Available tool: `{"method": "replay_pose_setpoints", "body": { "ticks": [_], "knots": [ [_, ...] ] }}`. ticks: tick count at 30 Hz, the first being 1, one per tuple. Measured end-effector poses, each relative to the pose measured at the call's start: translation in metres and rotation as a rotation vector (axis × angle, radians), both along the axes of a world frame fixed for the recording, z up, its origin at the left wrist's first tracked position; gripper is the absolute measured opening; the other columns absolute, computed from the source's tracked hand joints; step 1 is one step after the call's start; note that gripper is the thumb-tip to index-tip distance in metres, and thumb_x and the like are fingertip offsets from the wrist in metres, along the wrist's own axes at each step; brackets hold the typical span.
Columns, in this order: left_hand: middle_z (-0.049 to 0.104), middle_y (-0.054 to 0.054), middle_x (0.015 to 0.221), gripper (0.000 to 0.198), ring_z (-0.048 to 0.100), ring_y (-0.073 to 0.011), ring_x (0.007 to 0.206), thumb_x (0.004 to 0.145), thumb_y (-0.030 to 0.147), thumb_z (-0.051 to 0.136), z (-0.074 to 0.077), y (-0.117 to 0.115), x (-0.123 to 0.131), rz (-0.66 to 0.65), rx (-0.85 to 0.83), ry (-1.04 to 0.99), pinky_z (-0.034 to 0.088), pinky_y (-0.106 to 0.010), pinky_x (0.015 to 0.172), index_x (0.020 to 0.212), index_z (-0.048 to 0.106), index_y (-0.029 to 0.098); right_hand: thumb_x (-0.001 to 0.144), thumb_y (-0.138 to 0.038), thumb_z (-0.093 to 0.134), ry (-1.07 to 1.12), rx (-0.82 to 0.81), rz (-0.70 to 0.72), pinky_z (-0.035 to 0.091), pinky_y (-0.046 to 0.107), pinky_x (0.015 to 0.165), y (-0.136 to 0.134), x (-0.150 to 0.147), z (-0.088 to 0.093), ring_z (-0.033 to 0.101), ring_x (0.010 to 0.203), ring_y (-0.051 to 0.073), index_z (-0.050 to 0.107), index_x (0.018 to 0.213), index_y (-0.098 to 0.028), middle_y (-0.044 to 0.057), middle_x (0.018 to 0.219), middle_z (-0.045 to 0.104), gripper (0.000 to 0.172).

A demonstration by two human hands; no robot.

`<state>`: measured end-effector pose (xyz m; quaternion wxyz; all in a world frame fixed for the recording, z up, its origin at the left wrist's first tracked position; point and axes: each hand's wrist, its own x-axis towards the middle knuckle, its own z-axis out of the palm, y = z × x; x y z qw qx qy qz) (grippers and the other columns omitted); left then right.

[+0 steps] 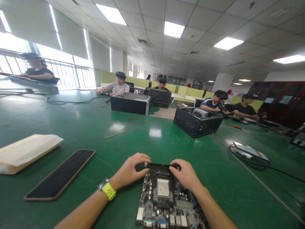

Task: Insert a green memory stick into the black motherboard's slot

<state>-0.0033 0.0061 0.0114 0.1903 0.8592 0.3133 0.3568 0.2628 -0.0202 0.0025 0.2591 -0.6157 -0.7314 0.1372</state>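
Note:
A black computer motherboard (166, 198) with a square silver processor in its middle lies flat on the green table (147, 143) right in front of me. My left hand (131, 170), with a yellow watch on its wrist, curls its fingers over the board's far left corner. My right hand (186, 175) grips the far right corner in the same way. Both hands press down on the far edge, fingers closed around it.
A long black pad (60, 175) and a cream padded envelope (26, 152) lie to my left. Open computer cases (197, 122) (131, 103) stand further back. Cables and a flat device (250, 151) lie to the right. Several seated people work around the table.

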Motion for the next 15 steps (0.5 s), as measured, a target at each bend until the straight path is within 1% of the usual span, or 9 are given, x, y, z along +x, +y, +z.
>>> {"method": "replay_pose_setpoints", "body": {
  "ticks": [2,4,6,8,10,12,14,15],
  "knots": [
    [0.066,-0.005,0.108,0.021,0.059,-0.0204,0.102,0.081,0.022,0.062,0.0,0.0,0.0,0.023,0.018,-0.014,0.046,-0.036,0.092,0.102,0.065,0.022,0.08,-0.035,0.055,-0.023,-0.008,-0.016,0.039,0.029,0.084,-0.001,-0.001,0.002,0.057,0.092,0.02,0.067,0.094,-0.023,0.003,0.095,0.068,0.022],
    [0.066,-0.005,0.107,0.02,0.059,-0.0203,0.101,0.082,0.022,0.061,-0.001,0.001,0.0,0.033,0.027,-0.021,0.046,-0.036,0.092,0.101,0.065,0.021,0.08,-0.035,0.055,-0.052,0.017,-0.039,0.038,0.03,0.086,-0.004,-0.004,0.007,0.056,0.096,0.021,0.066,0.098,-0.022,0.004,0.099,0.067,0.025],
    [0.066,-0.005,0.106,0.019,0.059,-0.0201,0.101,0.083,0.022,0.06,-0.002,0.001,0.0,0.036,0.029,-0.02,0.046,-0.036,0.092,0.101,0.065,0.021,0.081,-0.035,0.056,-0.079,0.073,-0.053,0.036,0.032,0.089,-0.01,-0.01,0.016,0.053,0.102,0.022,0.065,0.101,-0.022,0.005,0.104,0.065,0.026],
    [0.066,-0.005,0.106,0.018,0.059,-0.0199,0.101,0.083,0.021,0.059,-0.003,0.001,0.0,0.041,0.033,-0.021,0.046,-0.035,0.092,0.101,0.065,0.021,0.081,-0.035,0.056,-0.091,0.114,-0.028,0.036,0.032,0.089,-0.02,-0.02,0.028,0.051,0.102,0.022,0.065,0.1,-0.022,0.005,0.104,0.064,0.024],
    [0.066,-0.004,0.105,0.018,0.059,-0.0198,0.1,0.084,0.02,0.057,-0.005,0.002,-0.001,0.049,0.039,-0.023,0.046,-0.035,0.091,0.1,0.065,0.021,0.083,-0.036,0.055,-0.097,0.122,0.05,0.037,0.031,0.086,-0.034,-0.033,0.037,0.052,0.097,0.02,0.065,0.096,-0.023,0.004,0.099,0.065,0.021],
    [0.066,-0.004,0.104,0.018,0.059,-0.0196,0.1,0.084,0.019,0.057,-0.005,0.002,-0.001,0.061,0.045,-0.025,0.047,-0.034,0.091,0.1,0.065,0.021,0.084,-0.04,0.053,-0.108,0.11,0.173,0.038,0.03,0.083,-0.051,-0.049,0.04,0.054,0.092,0.019,0.065,0.091,-0.025,0.002,0.094,0.066,0.021],
    [0.067,-0.004,0.103,0.018,0.06,-0.0194,0.099,0.085,0.02,0.056,-0.005,0.003,-0.001,0.072,0.048,-0.025,0.047,-0.034,0.091,0.1,0.065,0.021,0.083,-0.049,0.053,-0.144,0.085,0.308,0.039,0.031,0.081,-0.067,-0.068,0.034,0.056,0.089,0.02,0.065,0.089,-0.026,0.002,0.091,0.066,0.027],
    [0.067,-0.004,0.103,0.017,0.06,-0.0194,0.098,0.085,0.02,0.056,-0.005,0.003,-0.001,0.078,0.048,-0.025,0.047,-0.034,0.091,0.1,0.065,0.021,0.08,-0.055,0.054,-0.176,0.065,0.364,0.041,0.031,0.078,-0.073,-0.077,0.028,0.058,0.087,0.02,0.065,0.088,-0.026,0.002,0.089,0.067,0.033]
  ]
}}
